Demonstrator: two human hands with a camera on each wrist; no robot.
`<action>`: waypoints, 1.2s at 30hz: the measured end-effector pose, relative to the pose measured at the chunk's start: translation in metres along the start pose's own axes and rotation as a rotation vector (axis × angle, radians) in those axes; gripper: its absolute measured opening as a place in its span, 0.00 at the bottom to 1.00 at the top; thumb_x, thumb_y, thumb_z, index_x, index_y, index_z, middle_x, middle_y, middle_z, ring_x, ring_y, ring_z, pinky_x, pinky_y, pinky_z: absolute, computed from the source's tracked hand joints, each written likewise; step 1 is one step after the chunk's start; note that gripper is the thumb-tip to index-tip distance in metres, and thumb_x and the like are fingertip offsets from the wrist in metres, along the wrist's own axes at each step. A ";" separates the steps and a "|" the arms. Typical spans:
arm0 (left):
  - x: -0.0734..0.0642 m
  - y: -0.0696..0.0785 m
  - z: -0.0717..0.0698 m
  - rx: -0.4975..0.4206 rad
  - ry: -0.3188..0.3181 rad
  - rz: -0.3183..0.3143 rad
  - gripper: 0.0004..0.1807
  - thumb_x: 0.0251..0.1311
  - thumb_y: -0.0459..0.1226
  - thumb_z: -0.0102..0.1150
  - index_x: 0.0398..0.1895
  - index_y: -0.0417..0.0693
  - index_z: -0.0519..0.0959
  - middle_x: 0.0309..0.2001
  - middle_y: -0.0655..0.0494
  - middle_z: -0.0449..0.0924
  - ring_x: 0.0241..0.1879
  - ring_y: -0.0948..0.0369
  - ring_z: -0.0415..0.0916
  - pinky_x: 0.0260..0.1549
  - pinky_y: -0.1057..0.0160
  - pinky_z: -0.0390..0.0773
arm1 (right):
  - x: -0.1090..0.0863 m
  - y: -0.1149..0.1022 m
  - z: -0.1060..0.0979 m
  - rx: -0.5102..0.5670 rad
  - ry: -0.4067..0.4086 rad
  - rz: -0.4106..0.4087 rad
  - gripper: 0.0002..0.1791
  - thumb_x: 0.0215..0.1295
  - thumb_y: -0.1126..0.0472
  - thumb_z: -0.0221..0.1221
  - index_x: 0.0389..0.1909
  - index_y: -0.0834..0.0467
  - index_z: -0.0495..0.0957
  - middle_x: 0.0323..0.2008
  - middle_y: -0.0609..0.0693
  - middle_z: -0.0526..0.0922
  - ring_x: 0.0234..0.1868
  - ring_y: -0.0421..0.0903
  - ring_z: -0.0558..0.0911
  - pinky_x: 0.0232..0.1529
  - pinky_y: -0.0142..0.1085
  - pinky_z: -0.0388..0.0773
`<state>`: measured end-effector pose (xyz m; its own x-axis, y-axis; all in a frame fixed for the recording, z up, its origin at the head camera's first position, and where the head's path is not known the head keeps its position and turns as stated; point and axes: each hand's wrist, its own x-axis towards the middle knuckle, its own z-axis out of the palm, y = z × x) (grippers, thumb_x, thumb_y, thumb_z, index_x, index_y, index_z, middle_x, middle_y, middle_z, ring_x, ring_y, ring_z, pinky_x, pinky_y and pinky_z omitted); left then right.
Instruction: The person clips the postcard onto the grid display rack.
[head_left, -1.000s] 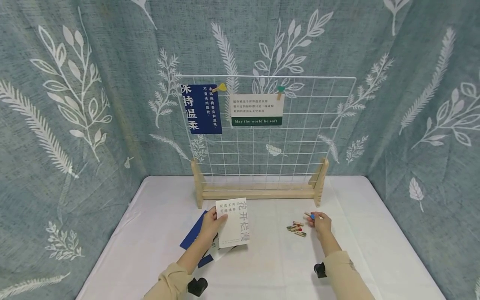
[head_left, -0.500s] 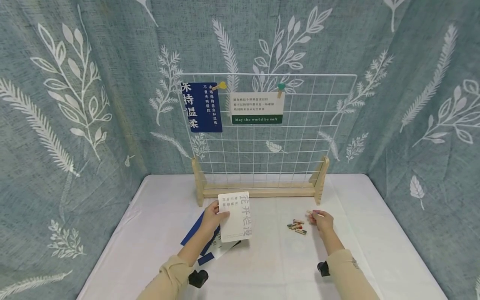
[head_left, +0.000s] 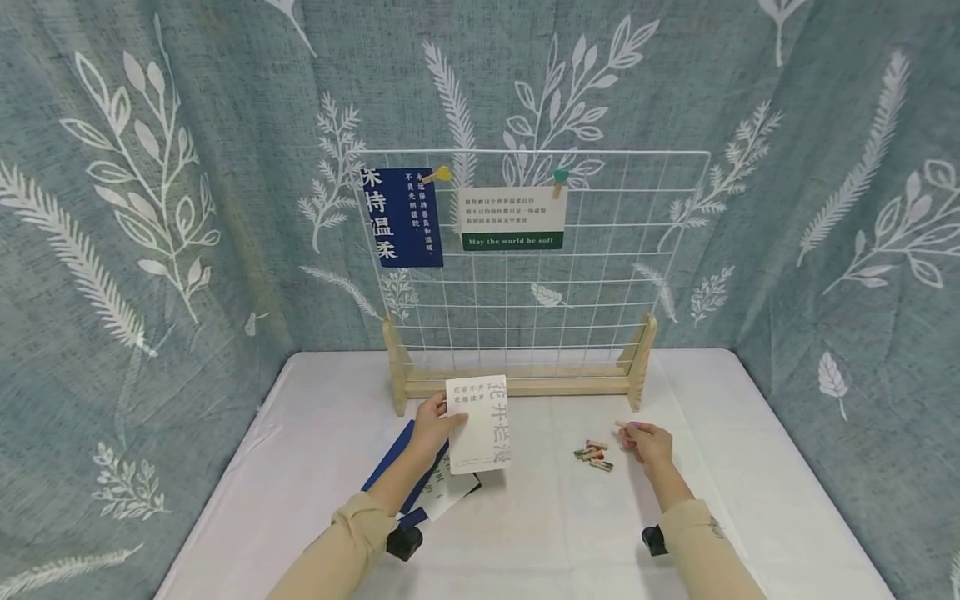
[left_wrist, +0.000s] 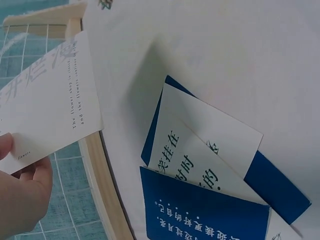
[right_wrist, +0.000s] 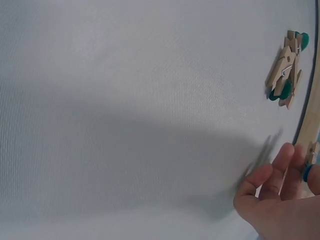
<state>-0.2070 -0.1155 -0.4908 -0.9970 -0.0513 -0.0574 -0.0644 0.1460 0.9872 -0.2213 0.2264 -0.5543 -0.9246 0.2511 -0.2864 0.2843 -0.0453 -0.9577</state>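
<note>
Nearest, two beige sleeves point(head_left: 341, 533) enter from below, a black wrist-mounted device point(head_left: 405, 543) beside each. The left hand point(head_left: 433, 427) pinches a white printed card point(head_left: 478, 433) along its left edge, thumb flat on the face and fingers curled behind; the card is raised above the table. Beneath and beside that forearm lies an overlapping stack of blue and white cards point(left_wrist: 200, 205). The right hand point(head_left: 648, 443) pinches a small wooden clothespin point(right_wrist: 312, 152) with a blue ornament at the thumb; its other fingers are bent and slightly spread. Just to the left of this hand lies a loose pile of wooden clothespins point(head_left: 594, 455). All rest on a white tablecloth point(head_left: 540, 542). Farther back, a wooden stand point(head_left: 517, 387) supports a white wire grid point(head_left: 637, 152). On it hang a blue card point(head_left: 408, 221), under a yellow heart clothespin point(head_left: 442, 173), and a white-and-green card point(head_left: 513, 217), under a green heart clothespin point(head_left: 561, 177). Behind and at both sides hangs a grey-blue leaf-patterned curtain point(head_left: 795, 183).
</note>
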 end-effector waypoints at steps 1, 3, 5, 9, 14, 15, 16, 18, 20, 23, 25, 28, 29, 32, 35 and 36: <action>0.001 0.001 0.001 -0.003 -0.002 -0.001 0.23 0.58 0.23 0.53 0.59 0.29 0.67 0.50 0.33 0.77 0.45 0.50 0.80 0.41 0.62 0.81 | -0.003 -0.002 0.000 0.003 0.001 0.002 0.17 0.68 0.66 0.50 0.51 0.77 0.67 0.16 0.35 0.80 0.18 0.30 0.78 0.17 0.23 0.64; 0.002 0.002 0.002 -0.005 -0.007 0.005 0.24 0.58 0.23 0.53 0.60 0.29 0.67 0.51 0.33 0.77 0.44 0.51 0.80 0.40 0.62 0.81 | -0.004 -0.003 0.000 0.013 0.012 -0.004 0.17 0.68 0.67 0.51 0.50 0.77 0.68 0.16 0.35 0.80 0.19 0.30 0.78 0.17 0.22 0.64; 0.003 0.004 0.004 -0.005 -0.014 0.016 0.24 0.58 0.23 0.53 0.59 0.29 0.67 0.50 0.32 0.77 0.43 0.52 0.80 0.39 0.62 0.81 | -0.004 -0.004 0.000 0.002 0.022 0.000 0.16 0.68 0.67 0.51 0.49 0.76 0.67 0.15 0.34 0.79 0.19 0.30 0.78 0.17 0.22 0.64; 0.005 0.008 0.008 -0.003 -0.025 0.040 0.23 0.57 0.22 0.53 0.58 0.29 0.68 0.49 0.32 0.77 0.39 0.55 0.81 0.36 0.64 0.81 | -0.001 -0.006 -0.002 -0.040 0.038 -0.017 0.10 0.66 0.67 0.52 0.43 0.72 0.68 0.15 0.33 0.79 0.18 0.31 0.79 0.18 0.23 0.68; 0.008 0.012 0.013 0.033 0.002 0.048 0.21 0.58 0.24 0.55 0.56 0.29 0.71 0.47 0.33 0.79 0.37 0.55 0.81 0.35 0.65 0.81 | -0.002 -0.016 -0.003 -0.133 0.041 -0.057 0.12 0.66 0.66 0.53 0.43 0.71 0.69 0.17 0.33 0.81 0.19 0.30 0.78 0.23 0.26 0.70; 0.008 0.013 0.013 0.033 0.008 0.045 0.20 0.58 0.25 0.55 0.55 0.29 0.71 0.47 0.33 0.79 0.38 0.54 0.82 0.35 0.65 0.81 | -0.002 -0.018 -0.004 -0.156 0.038 -0.060 0.13 0.66 0.66 0.53 0.45 0.72 0.69 0.18 0.33 0.81 0.19 0.29 0.78 0.23 0.27 0.69; 0.008 0.013 0.014 0.033 0.013 0.043 0.20 0.59 0.25 0.55 0.55 0.29 0.71 0.47 0.33 0.79 0.38 0.54 0.82 0.35 0.65 0.82 | -0.003 -0.020 -0.004 -0.165 0.032 -0.064 0.14 0.67 0.65 0.53 0.46 0.73 0.68 0.18 0.34 0.82 0.19 0.28 0.78 0.24 0.27 0.70; 0.008 0.014 0.015 0.026 0.017 0.044 0.19 0.60 0.26 0.56 0.54 0.29 0.72 0.46 0.33 0.80 0.37 0.56 0.82 0.34 0.66 0.81 | -0.003 -0.024 -0.005 -0.182 0.031 -0.077 0.16 0.66 0.66 0.53 0.48 0.75 0.68 0.19 0.35 0.82 0.19 0.27 0.77 0.27 0.28 0.71; 0.007 0.015 0.018 0.009 0.022 0.044 0.17 0.60 0.28 0.56 0.52 0.29 0.73 0.44 0.34 0.81 0.34 0.58 0.82 0.32 0.68 0.81 | -0.003 -0.029 -0.007 -0.199 0.033 -0.091 0.17 0.66 0.66 0.53 0.50 0.75 0.69 0.20 0.35 0.83 0.19 0.27 0.77 0.31 0.31 0.72; 0.007 0.017 0.022 0.008 0.038 0.045 0.14 0.61 0.31 0.57 0.47 0.29 0.74 0.39 0.36 0.81 0.28 0.66 0.78 0.28 0.71 0.78 | -0.003 -0.038 -0.008 -0.246 0.032 -0.114 0.18 0.66 0.65 0.53 0.51 0.75 0.69 0.21 0.35 0.83 0.21 0.26 0.77 0.39 0.39 0.75; 0.007 0.019 0.025 0.012 0.046 0.043 0.13 0.62 0.33 0.57 0.45 0.30 0.74 0.37 0.36 0.82 0.25 0.67 0.76 0.26 0.72 0.77 | -0.003 -0.044 -0.008 -0.273 0.026 -0.129 0.18 0.67 0.64 0.53 0.51 0.75 0.70 0.23 0.36 0.84 0.22 0.26 0.77 0.45 0.44 0.75; 0.006 0.021 0.029 0.019 0.025 0.038 0.14 0.65 0.35 0.53 0.47 0.31 0.74 0.38 0.37 0.82 0.26 0.64 0.79 0.27 0.70 0.79 | -0.002 -0.055 -0.007 -0.288 0.008 -0.163 0.19 0.67 0.64 0.53 0.52 0.75 0.69 0.25 0.38 0.85 0.23 0.26 0.77 0.44 0.41 0.76; 0.005 0.022 0.029 0.023 0.010 0.036 0.15 0.67 0.35 0.50 0.50 0.32 0.73 0.39 0.38 0.82 0.28 0.62 0.79 0.29 0.69 0.79 | -0.002 -0.058 -0.007 -0.284 0.002 -0.174 0.19 0.67 0.64 0.53 0.52 0.75 0.69 0.25 0.38 0.85 0.23 0.26 0.77 0.42 0.38 0.76; 0.003 0.023 0.029 0.038 -0.043 0.031 0.18 0.71 0.36 0.41 0.59 0.36 0.67 0.46 0.39 0.79 0.39 0.55 0.79 0.40 0.63 0.79 | -0.004 -0.065 -0.005 -0.288 -0.017 -0.194 0.20 0.68 0.64 0.53 0.52 0.76 0.68 0.24 0.37 0.85 0.23 0.26 0.78 0.33 0.28 0.73; 0.001 0.023 0.028 0.051 -0.080 0.029 0.21 0.71 0.34 0.35 0.64 0.37 0.61 0.52 0.39 0.73 0.49 0.49 0.73 0.50 0.55 0.74 | -0.005 -0.070 -0.003 -0.300 -0.030 -0.198 0.19 0.67 0.64 0.53 0.53 0.75 0.68 0.24 0.36 0.84 0.23 0.26 0.77 0.30 0.25 0.71; 0.000 0.023 0.028 0.051 -0.088 0.026 0.21 0.70 0.33 0.34 0.64 0.37 0.61 0.53 0.39 0.72 0.50 0.48 0.72 0.52 0.54 0.73 | -0.005 -0.071 -0.003 -0.307 -0.036 -0.201 0.20 0.67 0.64 0.53 0.53 0.76 0.68 0.24 0.36 0.84 0.23 0.26 0.77 0.30 0.25 0.71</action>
<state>-0.2098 -0.0841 -0.4728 -0.9981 0.0395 -0.0471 -0.0384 0.1966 0.9797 -0.2361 0.2309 -0.4844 -0.9765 0.1915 -0.0994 0.1539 0.2950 -0.9430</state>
